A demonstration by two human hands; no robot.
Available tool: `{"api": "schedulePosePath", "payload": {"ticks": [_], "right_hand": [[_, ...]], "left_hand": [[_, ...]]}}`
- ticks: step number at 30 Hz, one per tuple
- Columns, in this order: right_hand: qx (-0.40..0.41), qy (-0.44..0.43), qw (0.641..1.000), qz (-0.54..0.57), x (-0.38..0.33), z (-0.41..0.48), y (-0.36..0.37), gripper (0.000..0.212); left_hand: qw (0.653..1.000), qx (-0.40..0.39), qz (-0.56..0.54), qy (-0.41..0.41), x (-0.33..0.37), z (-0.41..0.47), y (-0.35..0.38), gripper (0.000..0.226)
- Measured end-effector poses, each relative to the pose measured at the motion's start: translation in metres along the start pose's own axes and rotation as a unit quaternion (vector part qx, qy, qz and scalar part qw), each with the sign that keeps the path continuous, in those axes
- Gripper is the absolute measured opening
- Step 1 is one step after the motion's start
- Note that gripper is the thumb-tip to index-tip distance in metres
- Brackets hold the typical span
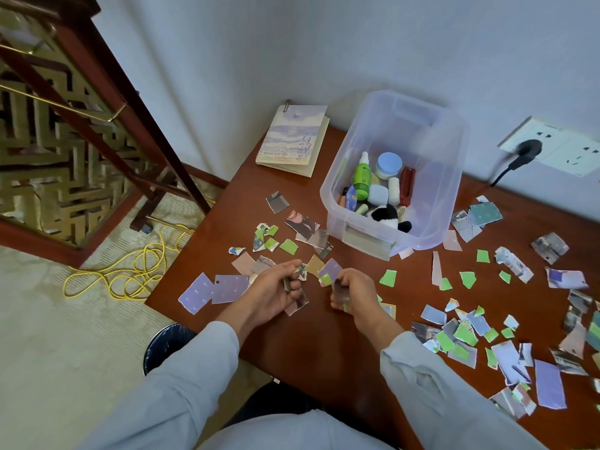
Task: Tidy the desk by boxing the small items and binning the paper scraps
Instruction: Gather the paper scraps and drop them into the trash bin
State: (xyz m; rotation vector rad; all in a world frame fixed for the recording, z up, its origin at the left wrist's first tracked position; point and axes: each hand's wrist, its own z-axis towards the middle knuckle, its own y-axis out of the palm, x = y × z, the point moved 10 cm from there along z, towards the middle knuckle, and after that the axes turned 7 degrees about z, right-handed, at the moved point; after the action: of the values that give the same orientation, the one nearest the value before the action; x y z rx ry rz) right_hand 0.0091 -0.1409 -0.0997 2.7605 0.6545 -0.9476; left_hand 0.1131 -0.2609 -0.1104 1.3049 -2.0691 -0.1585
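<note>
Left hand [276,290] and right hand [355,295] each grip scraps [300,273], fingers [289,266] clenched, mid-surface. Box [448,203] far, items inside. Most scraps lie right. Judgement: rake into one pile, then drop into bin [168,342], near left.

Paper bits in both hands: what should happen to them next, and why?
Probably drop them into the dark bin below the left edge of the desk: the left hand and right hand both grip scraps, and many more litter the desk.
</note>
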Motion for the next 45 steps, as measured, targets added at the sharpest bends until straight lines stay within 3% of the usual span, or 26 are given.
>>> {"api": "schedulePosePath", "payload": {"ticks": [4, 8, 10, 14, 17, 19, 21, 26, 32, 35, 37, 41, 43, 45], "right_hand": [[0.013, -0.055, 0.993, -0.103, -0.006, 0.010, 0.000, 0.031], [0.054, -0.153, 0.937, -0.311, -0.022, 0.012, 0.001, 0.022], [0.070, -0.160, 0.906, -0.385, -0.024, 0.011, 0.002, 0.014], [0.084, -0.191, 0.857, -0.472, -0.029, 0.008, 0.012, 0.030], [0.090, -0.193, 0.843, -0.493, -0.026, 0.010, 0.014, 0.028], [0.092, -0.188, 0.853, -0.478, -0.024, 0.011, 0.012, 0.024], [0.086, -0.181, 0.865, -0.461, -0.023, 0.012, 0.012, 0.018], [0.031, -0.166, 0.897, -0.409, -0.020, 0.021, 0.017, 0.029], [-0.021, -0.074, 0.994, -0.076, -0.012, 0.018, 0.006, 0.013], [-0.031, -0.016, 0.997, 0.067, -0.006, 0.015, 0.004, 0.013], [-0.023, -0.016, 0.996, 0.080, -0.007, 0.015, 0.001, 0.019], [-0.021, -0.056, 0.998, -0.011, -0.014, 0.015, -0.006, 0.017], [-0.007, -0.070, 0.995, -0.071, -0.016, 0.019, -0.010, 0.018], [0.026, -0.090, 0.985, -0.144, -0.020, 0.022, -0.015, 0.011]], "left_hand": [[1.000, 0.015, 0.009, -0.008, 0.002, 0.008, -0.006, 0.020], [0.982, 0.104, 0.155, 0.022, 0.013, 0.015, -0.012, 0.023], [0.933, 0.150, 0.319, 0.072, 0.028, 0.016, -0.013, 0.011], [0.810, 0.160, 0.546, 0.141, 0.042, 0.018, -0.006, 0.041], [0.736, 0.170, 0.636, 0.158, 0.047, 0.013, -0.003, 0.036], [0.719, 0.183, 0.650, 0.165, 0.050, 0.011, -0.003, 0.030], [0.718, 0.182, 0.652, 0.163, 0.051, 0.012, -0.003, 0.026], [0.728, 0.189, 0.639, 0.165, 0.056, 0.017, -0.008, 0.019], [0.875, 0.169, 0.430, 0.144, 0.054, 0.017, -0.018, 0.019], [0.949, 0.163, 0.263, 0.067, 0.039, 0.022, -0.021, 0.016], [0.976, 0.150, 0.158, 0.030, 0.029, 0.024, -0.015, 0.018], [0.983, 0.136, 0.123, 0.002, 0.021, 0.028, -0.002, 0.008], [0.975, 0.124, 0.183, -0.001, 0.020, 0.032, 0.004, 0.014], [0.935, 0.128, 0.327, 0.046, 0.031, 0.036, 0.010, 0.016]]}}
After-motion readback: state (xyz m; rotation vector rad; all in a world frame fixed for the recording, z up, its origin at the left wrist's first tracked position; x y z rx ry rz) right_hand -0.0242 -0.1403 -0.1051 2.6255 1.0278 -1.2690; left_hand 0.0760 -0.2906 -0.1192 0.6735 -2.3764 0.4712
